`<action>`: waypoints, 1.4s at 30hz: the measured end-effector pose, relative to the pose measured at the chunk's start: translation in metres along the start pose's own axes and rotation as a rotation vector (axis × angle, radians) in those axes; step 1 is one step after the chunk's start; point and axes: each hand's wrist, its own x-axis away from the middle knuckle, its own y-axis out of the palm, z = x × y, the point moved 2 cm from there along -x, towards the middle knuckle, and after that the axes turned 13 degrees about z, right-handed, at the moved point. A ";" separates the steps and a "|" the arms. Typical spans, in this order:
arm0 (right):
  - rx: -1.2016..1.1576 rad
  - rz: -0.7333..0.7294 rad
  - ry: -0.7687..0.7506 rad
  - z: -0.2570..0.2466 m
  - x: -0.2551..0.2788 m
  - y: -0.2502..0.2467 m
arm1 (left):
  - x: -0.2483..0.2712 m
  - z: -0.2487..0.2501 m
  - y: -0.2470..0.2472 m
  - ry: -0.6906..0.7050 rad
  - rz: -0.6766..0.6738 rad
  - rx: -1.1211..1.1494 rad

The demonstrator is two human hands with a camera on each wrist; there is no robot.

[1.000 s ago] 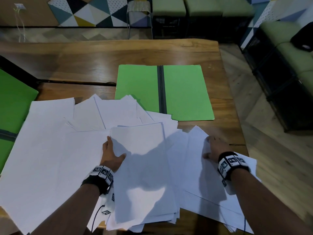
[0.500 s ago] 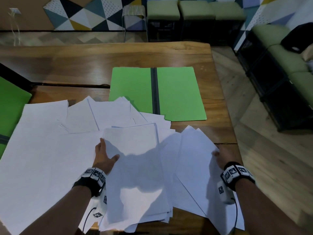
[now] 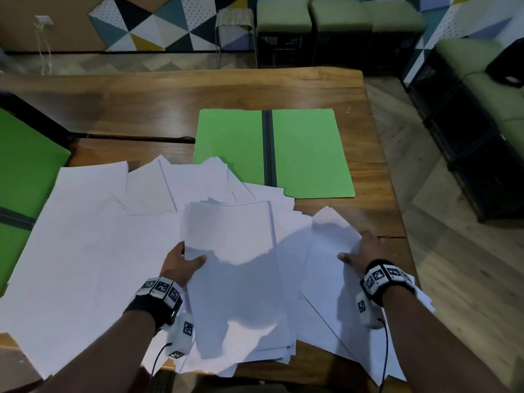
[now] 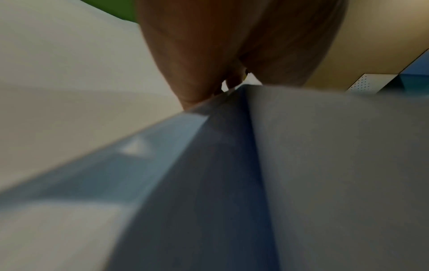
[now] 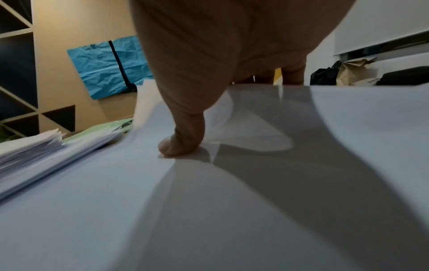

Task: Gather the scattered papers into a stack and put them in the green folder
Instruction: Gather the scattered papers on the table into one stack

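Observation:
White papers (image 3: 93,236) lie fanned over the near half of the wooden table (image 3: 170,109). The green folder (image 3: 309,154) lies open and flat behind them, its near left corner under some sheets. My left hand (image 3: 184,259) grips the left edge of the central stack (image 3: 235,279), thumb on top, fingers hidden beneath. In the left wrist view the hand (image 4: 232,55) meets that stack's edge (image 4: 325,165). My right hand (image 3: 358,251) holds the right edge of the right-hand sheets (image 3: 326,279). In the right wrist view its thumb (image 5: 183,143) presses on the paper (image 5: 162,210), fingers behind the raised edge.
A second green folder (image 3: 25,171) lies at the table's left edge, partly under papers. The table's right edge (image 3: 397,222) runs just beyond my right hand. Green stools (image 3: 337,15) and a sofa (image 3: 482,89) stand past the table, and a metal stool (image 3: 235,21).
My right hand went from lying flat on the right-hand sheets to their right edge and took hold, lifting that edge. The left hand kept its grip on the central stack.

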 end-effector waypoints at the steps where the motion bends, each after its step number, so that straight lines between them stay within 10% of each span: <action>1: 0.043 0.005 -0.023 -0.002 0.002 -0.002 | 0.000 0.000 0.000 0.008 -0.009 0.012; 12: -0.295 -0.073 0.047 0.031 0.005 -0.009 | 0.006 0.008 0.006 0.021 -0.051 -0.146; 17: 0.159 0.002 0.002 0.037 0.020 -0.003 | 0.002 0.004 0.008 0.015 -0.049 -0.160; 27: 0.140 0.010 0.069 0.035 0.017 -0.007 | 0.003 0.005 0.009 0.004 -0.044 -0.170; 42: -0.318 0.168 0.081 0.041 -0.006 -0.077 | 0.004 0.006 0.010 -0.009 -0.039 -0.111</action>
